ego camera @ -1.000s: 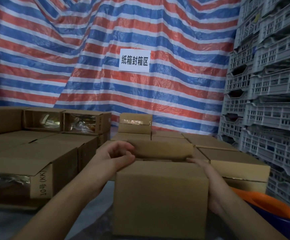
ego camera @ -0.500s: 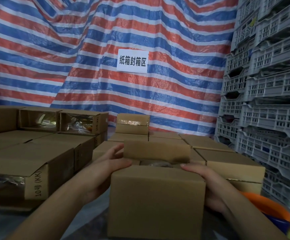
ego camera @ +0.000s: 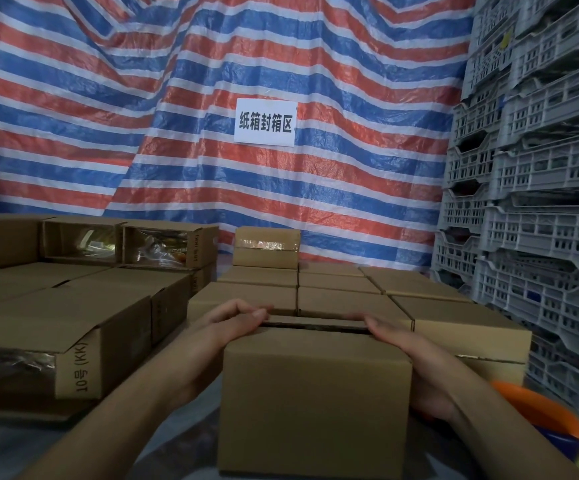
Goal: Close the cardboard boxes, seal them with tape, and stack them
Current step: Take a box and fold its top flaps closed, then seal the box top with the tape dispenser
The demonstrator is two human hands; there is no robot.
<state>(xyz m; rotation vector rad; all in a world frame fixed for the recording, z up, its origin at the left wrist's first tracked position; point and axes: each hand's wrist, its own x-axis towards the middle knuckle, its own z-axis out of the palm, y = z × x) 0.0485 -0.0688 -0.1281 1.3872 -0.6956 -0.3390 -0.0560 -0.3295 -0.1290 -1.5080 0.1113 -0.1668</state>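
Observation:
A plain cardboard box (ego camera: pixel 315 410) stands right in front of me on the grey surface. Its top flaps are folded down almost flat, with a dark slit left along the far edge. My left hand (ego camera: pixel 236 323) curls its fingers over the top left corner of the box. My right hand (ego camera: pixel 399 344) lies against the right side, fingers stretched along the top edge and pressing the flap. No tape is visible on this box.
Closed boxes (ego camera: pixel 340 299) sit in rows behind it, one taped box (ego camera: pixel 265 247) on top. Larger boxes (ego camera: pixel 73 341) with plastic-covered ends fill the left. Grey plastic crates (ego camera: pixel 540 237) are stacked on the right; an orange and blue object (ego camera: pixel 544 414) sits near my right forearm.
The upright far flap has been folded down onto the box. Both hands moved up to the top edges and closer together.

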